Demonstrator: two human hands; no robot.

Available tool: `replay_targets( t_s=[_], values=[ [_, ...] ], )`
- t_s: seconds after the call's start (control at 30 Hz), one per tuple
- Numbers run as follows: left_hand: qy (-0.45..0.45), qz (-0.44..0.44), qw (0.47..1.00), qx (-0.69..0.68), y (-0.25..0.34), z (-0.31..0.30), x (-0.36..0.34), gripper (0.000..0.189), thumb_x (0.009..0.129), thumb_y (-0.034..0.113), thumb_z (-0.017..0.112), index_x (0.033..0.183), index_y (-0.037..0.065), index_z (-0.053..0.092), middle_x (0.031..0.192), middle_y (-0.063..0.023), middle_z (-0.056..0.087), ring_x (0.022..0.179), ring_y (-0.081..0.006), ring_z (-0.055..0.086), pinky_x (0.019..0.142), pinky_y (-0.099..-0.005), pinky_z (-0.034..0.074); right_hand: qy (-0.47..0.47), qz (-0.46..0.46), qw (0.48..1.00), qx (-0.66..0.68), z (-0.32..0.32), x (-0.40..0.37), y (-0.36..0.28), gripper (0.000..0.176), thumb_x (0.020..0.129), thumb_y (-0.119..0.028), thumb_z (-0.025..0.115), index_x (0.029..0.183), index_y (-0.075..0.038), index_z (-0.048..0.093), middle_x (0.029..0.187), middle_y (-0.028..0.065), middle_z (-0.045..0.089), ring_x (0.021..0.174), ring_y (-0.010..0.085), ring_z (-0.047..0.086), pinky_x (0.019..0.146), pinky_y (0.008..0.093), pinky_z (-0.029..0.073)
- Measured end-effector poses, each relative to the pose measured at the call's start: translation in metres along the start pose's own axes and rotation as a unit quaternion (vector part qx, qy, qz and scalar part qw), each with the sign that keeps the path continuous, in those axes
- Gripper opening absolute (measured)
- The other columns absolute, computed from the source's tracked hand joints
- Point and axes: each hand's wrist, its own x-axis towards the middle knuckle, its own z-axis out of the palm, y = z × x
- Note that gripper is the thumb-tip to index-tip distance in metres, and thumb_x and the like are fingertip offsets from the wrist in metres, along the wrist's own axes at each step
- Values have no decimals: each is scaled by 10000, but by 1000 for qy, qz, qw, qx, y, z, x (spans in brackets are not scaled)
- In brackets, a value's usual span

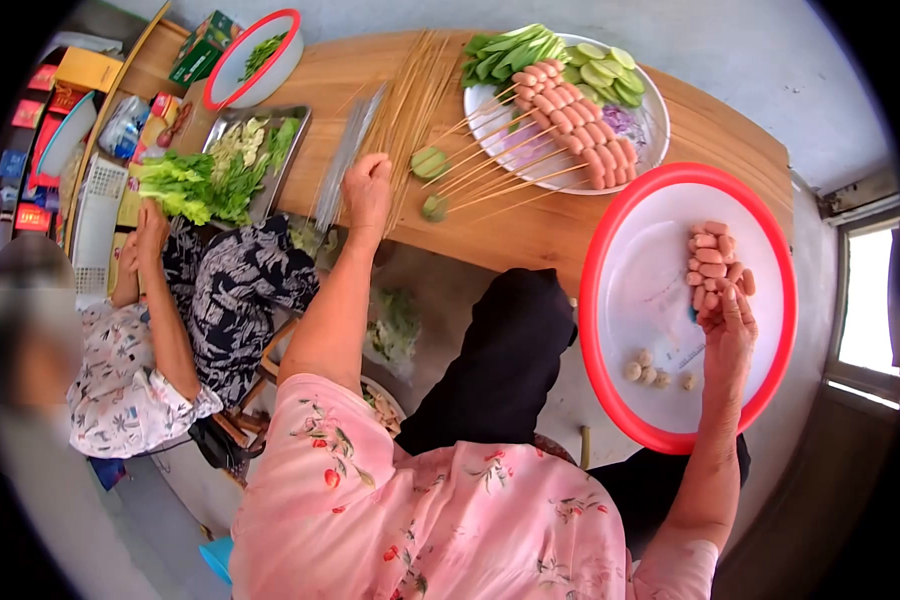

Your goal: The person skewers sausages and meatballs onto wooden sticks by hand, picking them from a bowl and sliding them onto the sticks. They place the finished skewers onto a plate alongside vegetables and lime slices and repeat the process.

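Pale, slightly marked wall [710, 60] behind everything, bright window [867, 300] over on the right. Along the wall runs a wooden table [715, 125], and a seated person [135, 390] in a patterned shirt is near its left end, hands up by some lettuce [175, 185]. Big white basin [590, 310] with a red rim overlaps the table's front right corner from this angle, can't tell what it's resting on. White platter [653, 100] is by the back edge, right half, loaded with leafy greens [510, 50], green slices [605, 72] and skewered sausages [575, 115], sticks pointing at the front edge. Metal tray [292, 155] of greens towards the left end, loose bamboo skewers [410, 90] mid-table between the two.

Grip-wise: left hand [367, 190] is curled into a fist near the skewers by the front edge, can't see if anything's inside. Right hand [730, 325] is down in the basin, fingers bunched at the heap of loose sausages [708, 258], can't tell if it's pinching one. Smallest stuff: a few pale balls [645, 372] near the basin's lower edge
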Motion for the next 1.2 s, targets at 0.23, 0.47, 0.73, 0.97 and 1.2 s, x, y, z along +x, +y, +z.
replay_targets(
  t_s=[0.23, 0.47, 0.73, 0.97, 1.2],
  values=[
    [-4, -126, 970, 208, -26, -35, -54, 115, 748, 212, 621, 787, 132, 694, 744, -153, 639, 733, -356, 611, 653, -417, 482, -4, 27, 1000, -1, -6, 1, 14, 290, 922, -179, 574, 1188, -72, 533, 746, 12, 580, 614, 106, 532, 590, 223, 436],
    [-45, -116, 945, 303, -16, -15, -48, 155, 716, 252, 664, 728, 97, 671, 751, -153, 641, 728, -360, 612, 674, -442, 486, 1, 29, 999, -15, -5, -1, 14, 379, 924, -177, 570, 1276, -105, 451, 737, 10, 572, 622, 96, 538, 593, 222, 445],
    [-31, -186, 934, 302, -19, -6, -48, 139, 713, 217, 626, 729, 89, 679, 790, -164, 652, 734, -361, 624, 685, -438, 493, 4, 39, 999, -6, -10, 0, 14, 326, 930, -164, 557, 1236, -99, 467, 728, -5, 586, 613, 80, 547, 590, 209, 451],
    [-58, -338, 936, -85, 8, -31, -59, 139, 737, 136, 638, 669, 15, 635, 656, -65, 618, 541, -166, 563, 502, -292, 443, 8, 23, 1000, -12, -4, -5, 10, 279, 932, -166, 552, 1189, -84, 482, 726, -3, 593, 607, 85, 550, 579, 217, 455],
    [-143, -368, 863, -314, 124, -43, -102, 72, 785, 86, 659, 745, 42, 618, 633, 20, 535, 524, -47, 450, 469, -199, 346, 4, -7, 997, -77, 17, -17, -3, 210, 901, -161, 560, 957, 30, 629, 675, 55, 564, 590, 140, 545, 551, 250, 463]
  ],
)
